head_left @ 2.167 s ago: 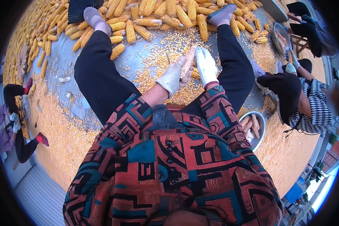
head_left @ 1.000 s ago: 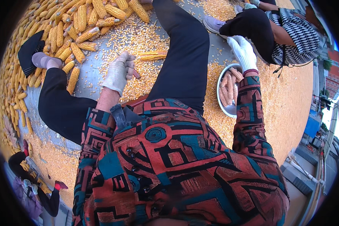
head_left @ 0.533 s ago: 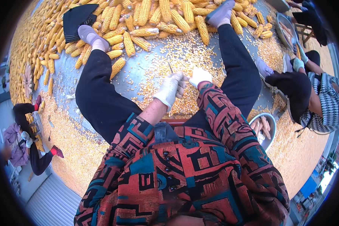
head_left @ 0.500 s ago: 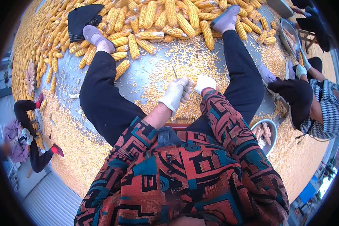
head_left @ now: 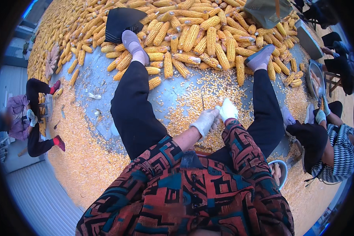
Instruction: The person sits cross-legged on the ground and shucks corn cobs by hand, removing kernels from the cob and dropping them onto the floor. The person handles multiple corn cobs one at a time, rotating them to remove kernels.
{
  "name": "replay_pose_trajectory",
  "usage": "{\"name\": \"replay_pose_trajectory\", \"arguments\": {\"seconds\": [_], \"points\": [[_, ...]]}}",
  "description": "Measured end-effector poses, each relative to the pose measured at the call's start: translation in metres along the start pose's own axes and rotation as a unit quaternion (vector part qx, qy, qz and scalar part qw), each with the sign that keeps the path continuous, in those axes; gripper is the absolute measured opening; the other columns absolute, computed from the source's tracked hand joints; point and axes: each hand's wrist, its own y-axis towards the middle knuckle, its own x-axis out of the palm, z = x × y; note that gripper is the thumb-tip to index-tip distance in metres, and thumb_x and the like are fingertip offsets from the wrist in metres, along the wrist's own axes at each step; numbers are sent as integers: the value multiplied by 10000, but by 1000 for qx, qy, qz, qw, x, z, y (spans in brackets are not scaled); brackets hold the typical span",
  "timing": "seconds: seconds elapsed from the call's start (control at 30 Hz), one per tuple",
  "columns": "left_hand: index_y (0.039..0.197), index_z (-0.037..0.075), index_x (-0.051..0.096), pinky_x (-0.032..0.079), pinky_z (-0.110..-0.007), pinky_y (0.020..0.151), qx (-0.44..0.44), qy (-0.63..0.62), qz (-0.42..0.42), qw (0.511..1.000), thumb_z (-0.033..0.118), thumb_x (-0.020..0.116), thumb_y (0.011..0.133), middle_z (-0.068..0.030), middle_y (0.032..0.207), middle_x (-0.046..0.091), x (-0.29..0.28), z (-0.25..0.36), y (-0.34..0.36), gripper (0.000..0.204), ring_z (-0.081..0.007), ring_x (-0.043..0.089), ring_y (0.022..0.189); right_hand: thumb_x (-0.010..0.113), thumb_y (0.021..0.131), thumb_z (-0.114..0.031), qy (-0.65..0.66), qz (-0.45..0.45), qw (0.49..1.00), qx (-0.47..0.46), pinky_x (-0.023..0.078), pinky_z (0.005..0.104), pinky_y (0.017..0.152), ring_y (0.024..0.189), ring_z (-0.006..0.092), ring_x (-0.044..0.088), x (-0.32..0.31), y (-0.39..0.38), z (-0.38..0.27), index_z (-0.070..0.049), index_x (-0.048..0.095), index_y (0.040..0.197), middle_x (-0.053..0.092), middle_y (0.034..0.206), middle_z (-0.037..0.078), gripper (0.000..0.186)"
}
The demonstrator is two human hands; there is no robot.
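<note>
- White-gloved left hand [head_left: 204,122] and right hand [head_left: 227,110] are closed together around a corn cob [head_left: 217,108].
- Kernels [head_left: 192,114] are best twisted off over the loose pile, grip kept firm.

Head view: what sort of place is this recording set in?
Probably an open-air farmyard where maize is shelled by hand. A big pile of corn cobs covers the ground, loose kernels lie on a grey sheet, and seated workers in gloves keep basins of stripped cobs.

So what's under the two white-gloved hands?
Under the left hand and right hand lies a spread of loose yellow corn kernels on a grey sheet. What lies directly beneath the gloves, or inside their grip, is covered.
</note>
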Motion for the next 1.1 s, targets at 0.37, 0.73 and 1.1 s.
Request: {"name": "replay_pose_trajectory", "arguments": {"seconds": [0.37,0.73,1.1], "points": [[1263,-15,412,536,-365,813,163,-259,-150,940,593,479,898,-176,1163,557,0,27,3,712,-276,587,1057,635,849,-57,845,-12,513,-148,514,484,869,945,261,610,-44,-71,20,-49,500,1112,591,1009,95,296],[1336,-38,433,407,-340,987,411,233,149,869,683,417,878,-178,1237,556,19,42,-58,854,-270,538,1140,527,937,-230,652,-143,724,-175,581,329,521,649,192,638,-57,-153,24,-25,468,1193,580,893,103,335],[1163,48,561,496,-313,836,385,-81,-111,912,603,486,894,-42,1007,619,34,97,-76,622,-144,589,912,642,833,-99,645,15,711,-281,564,295,629,801,162,627,-92,-177,-5,6,330,1392,573,1090,126,648]]}}
